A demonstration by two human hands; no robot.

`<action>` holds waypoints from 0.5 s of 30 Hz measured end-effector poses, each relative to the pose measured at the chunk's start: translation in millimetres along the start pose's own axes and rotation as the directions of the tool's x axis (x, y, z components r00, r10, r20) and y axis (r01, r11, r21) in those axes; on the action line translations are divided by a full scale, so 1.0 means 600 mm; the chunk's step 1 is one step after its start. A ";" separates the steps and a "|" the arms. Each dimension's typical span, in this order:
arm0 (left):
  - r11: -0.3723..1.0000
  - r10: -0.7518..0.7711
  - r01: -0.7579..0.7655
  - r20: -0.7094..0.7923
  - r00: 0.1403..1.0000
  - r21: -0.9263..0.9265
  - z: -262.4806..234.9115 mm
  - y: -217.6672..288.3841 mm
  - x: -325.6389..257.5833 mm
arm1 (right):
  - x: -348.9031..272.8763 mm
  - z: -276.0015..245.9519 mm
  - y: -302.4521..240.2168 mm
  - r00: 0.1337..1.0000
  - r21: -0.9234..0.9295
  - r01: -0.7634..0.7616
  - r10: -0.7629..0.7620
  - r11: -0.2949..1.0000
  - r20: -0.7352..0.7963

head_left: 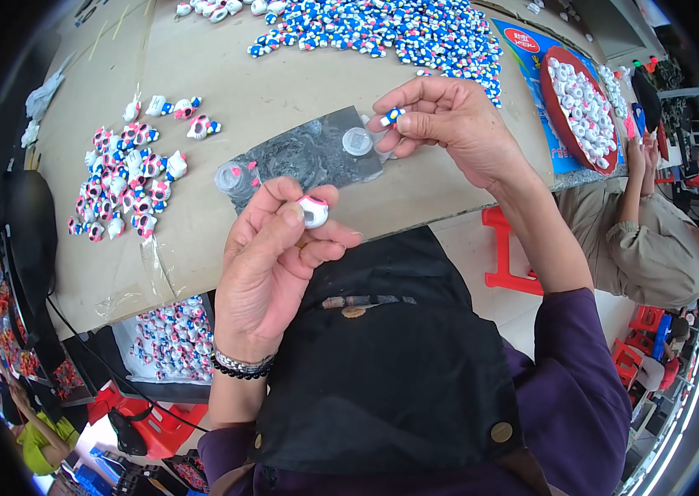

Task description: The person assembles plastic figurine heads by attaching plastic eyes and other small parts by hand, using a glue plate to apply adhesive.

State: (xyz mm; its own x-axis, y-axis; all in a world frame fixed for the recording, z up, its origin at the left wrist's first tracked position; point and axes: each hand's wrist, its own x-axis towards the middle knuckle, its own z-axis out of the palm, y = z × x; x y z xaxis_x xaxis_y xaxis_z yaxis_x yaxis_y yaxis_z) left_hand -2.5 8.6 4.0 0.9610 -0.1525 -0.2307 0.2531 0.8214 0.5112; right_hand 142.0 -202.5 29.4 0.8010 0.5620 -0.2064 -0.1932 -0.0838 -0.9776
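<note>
My left hand (271,256) pinches a small white and pink figurine head (314,212) between thumb and fingers, above the table's near edge. Up and to the right, my right hand (449,124) holds a tiny blue and white figurine body (392,116) at its fingertips. The two pieces are apart. Below and between the hands lies a dark, smeared board (300,157). On it sit a round clear lid (357,141) at the right and a clear dish (236,176) with pink bits at the left.
Joined figurines (122,178) lie in a loose pile on the left of the table. Many blue and white bodies (382,33) spread across the back. A red basin (549,99) of white heads stands at the right, near a co-worker's arm (634,182). A red stool (498,256) is below.
</note>
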 end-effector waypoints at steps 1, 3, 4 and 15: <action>1.000 0.008 -0.007 0.035 0.999 -0.020 0.000 -0.002 0.002 | 0.000 0.000 0.000 1.000 -0.041 0.026 -0.026 0.999 -0.003; 0.999 0.018 -0.015 0.062 0.998 -0.043 -0.004 -0.007 0.004 | 0.000 -0.002 0.003 0.997 -0.145 0.076 -0.076 0.986 0.002; 0.999 0.016 -0.013 0.054 0.998 -0.051 -0.007 -0.011 0.005 | 0.000 -0.002 0.005 0.991 -0.249 0.130 -0.132 0.960 0.009; 0.995 0.073 -0.069 -0.063 0.995 0.067 -0.001 -0.015 0.003 | 0.009 0.023 0.009 0.834 -0.717 0.483 -0.515 0.502 0.201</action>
State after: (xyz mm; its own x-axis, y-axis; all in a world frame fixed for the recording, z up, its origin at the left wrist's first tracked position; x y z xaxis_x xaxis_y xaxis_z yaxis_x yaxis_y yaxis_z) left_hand -3.3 1.5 -1.3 0.9679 -0.0572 -0.2449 0.1935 0.7913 0.5800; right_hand 137.8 -188.5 23.7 0.6533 0.6768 0.3394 0.6963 -0.3611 -0.6203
